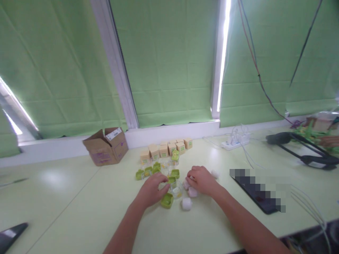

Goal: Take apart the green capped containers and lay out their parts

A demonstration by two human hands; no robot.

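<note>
L hand (151, 191) cupped over green lid (167, 200) | R hand (201, 180) closed on white roll (186, 184) | table (79, 204), boxes (164, 150) behind

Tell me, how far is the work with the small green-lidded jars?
Looks done: small beige boxes stand grouped near the window. In hand: left hand rests on a jar beside a green lid; right hand touches white pieces. Left, apparently: several green-lidded jars remain loose, unboxed.
</note>
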